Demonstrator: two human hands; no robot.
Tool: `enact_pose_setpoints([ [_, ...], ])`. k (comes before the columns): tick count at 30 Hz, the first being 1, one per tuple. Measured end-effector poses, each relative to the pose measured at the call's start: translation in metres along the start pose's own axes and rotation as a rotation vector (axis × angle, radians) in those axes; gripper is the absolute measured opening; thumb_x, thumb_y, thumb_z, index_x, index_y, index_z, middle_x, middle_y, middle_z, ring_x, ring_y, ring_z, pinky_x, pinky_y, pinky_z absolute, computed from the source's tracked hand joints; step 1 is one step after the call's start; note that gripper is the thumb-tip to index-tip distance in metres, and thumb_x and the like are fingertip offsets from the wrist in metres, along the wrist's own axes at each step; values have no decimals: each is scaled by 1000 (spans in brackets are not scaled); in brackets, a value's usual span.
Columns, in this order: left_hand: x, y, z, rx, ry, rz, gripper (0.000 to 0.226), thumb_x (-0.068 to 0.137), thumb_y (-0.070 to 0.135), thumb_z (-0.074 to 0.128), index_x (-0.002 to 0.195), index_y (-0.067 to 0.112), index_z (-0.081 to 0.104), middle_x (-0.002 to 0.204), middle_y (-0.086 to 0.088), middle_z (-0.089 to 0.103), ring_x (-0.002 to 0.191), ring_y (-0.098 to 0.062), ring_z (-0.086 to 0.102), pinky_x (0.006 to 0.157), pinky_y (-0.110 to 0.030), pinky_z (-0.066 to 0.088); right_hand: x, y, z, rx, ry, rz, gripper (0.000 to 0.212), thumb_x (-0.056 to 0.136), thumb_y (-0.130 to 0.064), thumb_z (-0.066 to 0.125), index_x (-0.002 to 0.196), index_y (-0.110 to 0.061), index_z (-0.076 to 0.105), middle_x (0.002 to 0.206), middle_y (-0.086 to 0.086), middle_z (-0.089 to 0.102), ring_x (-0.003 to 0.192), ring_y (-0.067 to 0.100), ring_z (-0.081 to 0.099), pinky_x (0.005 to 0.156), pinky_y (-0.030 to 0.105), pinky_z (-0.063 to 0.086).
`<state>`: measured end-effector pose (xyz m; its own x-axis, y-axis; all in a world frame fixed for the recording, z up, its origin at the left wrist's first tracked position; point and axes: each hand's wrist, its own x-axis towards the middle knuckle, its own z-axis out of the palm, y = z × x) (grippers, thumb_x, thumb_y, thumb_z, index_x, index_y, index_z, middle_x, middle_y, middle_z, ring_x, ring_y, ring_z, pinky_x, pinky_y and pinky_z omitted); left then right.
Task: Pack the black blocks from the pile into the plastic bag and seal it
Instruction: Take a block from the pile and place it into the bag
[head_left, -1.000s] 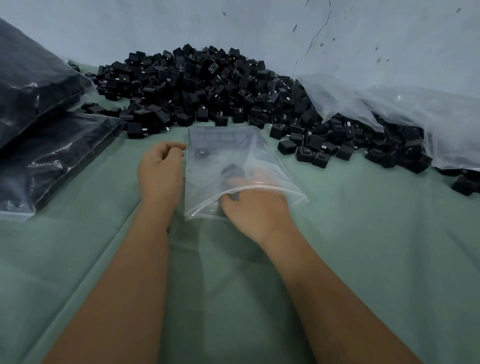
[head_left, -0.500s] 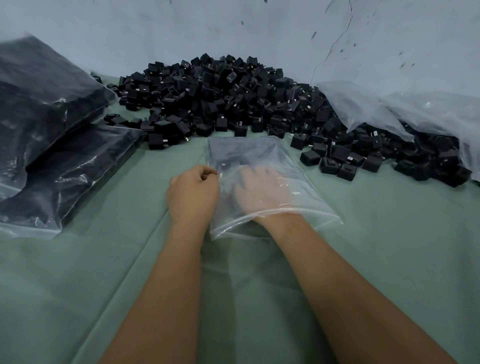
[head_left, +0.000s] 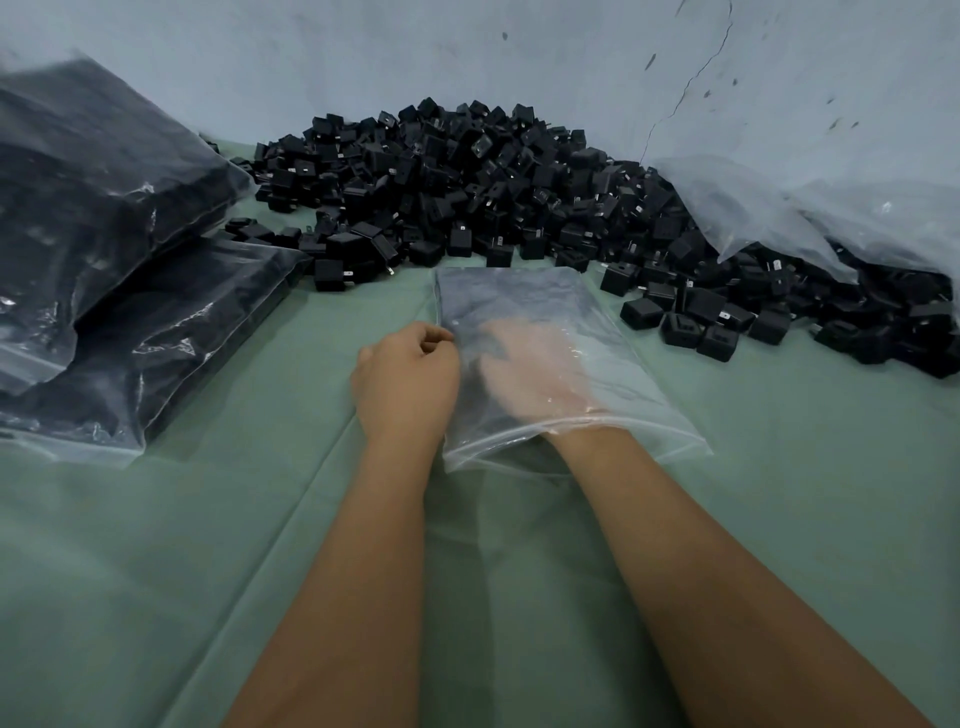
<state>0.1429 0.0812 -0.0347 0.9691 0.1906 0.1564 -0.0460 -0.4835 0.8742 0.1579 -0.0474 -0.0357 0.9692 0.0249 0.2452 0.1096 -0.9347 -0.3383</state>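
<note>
Black blocks (head_left: 467, 197), a clear plastic bag (head_left: 597, 374), a pale green cloth (head_left: 156, 571), a grey-blue wall (head_left: 363, 52).

Right hand (head_left: 535, 369) inside plastic bag (head_left: 639, 395)

Left hand (head_left: 408, 376) fingers curled, pinching bag edge; right hand (head_left: 535, 371) inside bag, blurred.

Right hand (head_left: 535, 374) inside clear plastic bag (head_left: 613, 384): seen only through film, blurred; finger pose and any block held cannot be told. Filled bags (head_left: 104, 260) cut off at left edge. Loose plastic sheet (head_left: 831, 218) covers pile of black blocks (head_left: 467, 197) at right, runs out of frame.
</note>
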Motion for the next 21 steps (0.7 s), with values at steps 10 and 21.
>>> enact_pose_setpoints([
  [10,-1,-1,8,-68,-312,253,30,82,26,54,102,36,74,122,2,65,124,-17,51,109,-40,40,-37,-9,-13,-197,-171,-115,25,95,-25,45,112,-13,59,118,11,60,110,30,56,95,42,45],
  [21,4,-7,12,272,-273,372,24,90,20,61,107,30,74,127,14,63,122,-17,40,102,-31,33,-66,12,-123,410,530,45,30,87,-28,50,70,-5,59,62,10,57,61,32,54,56,40,46],
])
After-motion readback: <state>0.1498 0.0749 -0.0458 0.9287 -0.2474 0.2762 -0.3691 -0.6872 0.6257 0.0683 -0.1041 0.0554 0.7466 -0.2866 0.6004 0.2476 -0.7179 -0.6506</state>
